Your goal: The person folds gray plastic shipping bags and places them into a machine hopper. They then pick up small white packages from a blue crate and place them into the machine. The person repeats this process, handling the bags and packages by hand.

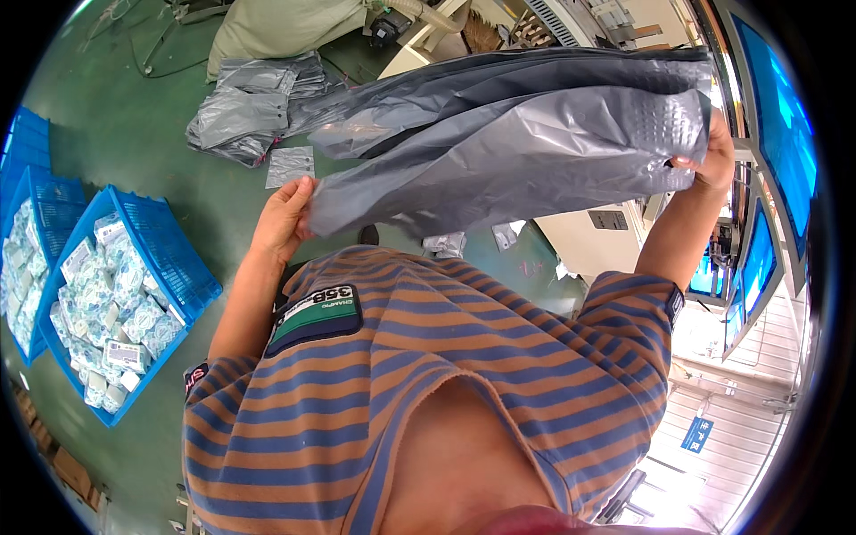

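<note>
A bundle of long grey plastic bags (517, 160) is stretched across in front of my chest, its layers loosely folded over one another. My left hand (283, 218) is closed on the near left end, thumb on top. At the other end, my right hand (713, 156) grips the bags beside their dimpled, perforated-looking edge. Part of the right hand's fingers is hidden behind the plastic. Beyond my left hand, a pile of similar folded grey bags (241, 107) lies on the floor, with a single flat grey piece (291, 167) next to it.
At the left stand blue plastic crates (192, 259) filled with small wrapped packets (116, 312). A large pale green sack (276, 36) lies at the back. A beige machine cabinet (580, 241) and blue-paned panels (776, 116) stand at the right. Grey scraps (444, 243) lie on the green floor.
</note>
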`<action>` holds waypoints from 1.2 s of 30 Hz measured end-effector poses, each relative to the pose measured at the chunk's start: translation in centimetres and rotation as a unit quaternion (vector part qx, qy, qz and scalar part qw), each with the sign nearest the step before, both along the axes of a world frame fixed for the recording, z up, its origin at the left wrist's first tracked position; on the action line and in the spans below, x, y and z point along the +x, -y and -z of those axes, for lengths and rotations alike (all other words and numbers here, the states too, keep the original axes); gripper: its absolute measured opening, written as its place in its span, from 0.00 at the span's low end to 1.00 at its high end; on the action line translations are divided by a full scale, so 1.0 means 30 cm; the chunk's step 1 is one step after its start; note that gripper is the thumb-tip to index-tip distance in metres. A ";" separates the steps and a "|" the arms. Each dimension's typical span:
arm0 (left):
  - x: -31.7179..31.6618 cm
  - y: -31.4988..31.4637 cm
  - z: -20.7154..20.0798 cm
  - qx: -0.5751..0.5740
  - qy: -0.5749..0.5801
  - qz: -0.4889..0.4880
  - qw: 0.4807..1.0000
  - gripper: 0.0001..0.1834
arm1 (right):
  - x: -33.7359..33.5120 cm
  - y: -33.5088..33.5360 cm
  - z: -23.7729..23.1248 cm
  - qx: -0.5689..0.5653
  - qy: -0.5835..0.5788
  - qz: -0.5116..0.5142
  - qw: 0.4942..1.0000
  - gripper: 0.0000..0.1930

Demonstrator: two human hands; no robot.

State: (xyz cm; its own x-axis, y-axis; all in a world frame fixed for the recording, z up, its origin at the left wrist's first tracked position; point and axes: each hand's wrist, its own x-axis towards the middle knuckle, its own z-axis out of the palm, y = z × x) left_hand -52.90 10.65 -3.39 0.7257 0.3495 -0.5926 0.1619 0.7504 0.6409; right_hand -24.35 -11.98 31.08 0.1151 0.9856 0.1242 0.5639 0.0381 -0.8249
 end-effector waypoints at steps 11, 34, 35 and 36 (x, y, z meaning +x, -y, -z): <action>0.157 0.133 -0.180 0.495 0.276 0.109 0.817 0.40 | -0.109 -0.182 0.001 -0.220 0.016 -0.010 0.975 0.16; 0.287 0.124 -0.003 0.100 0.287 -0.052 0.951 0.24 | -0.014 0.001 -0.118 0.057 0.017 0.090 0.994 0.23; 0.274 0.113 -0.005 0.055 0.257 -0.032 0.964 0.25 | -0.015 0.008 -0.119 0.069 0.002 0.083 0.994 0.22; 0.259 0.098 -0.011 0.010 0.226 -0.011 0.974 0.27 | -0.015 0.013 -0.120 0.081 -0.013 0.075 0.994 0.21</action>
State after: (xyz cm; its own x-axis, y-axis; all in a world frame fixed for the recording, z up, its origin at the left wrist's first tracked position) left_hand -45.14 7.70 -3.06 0.9033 0.3755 -0.2073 -0.1560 0.7377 0.6569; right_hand -24.79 -12.38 34.69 0.2653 0.9240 0.2754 0.5525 0.0884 -0.8288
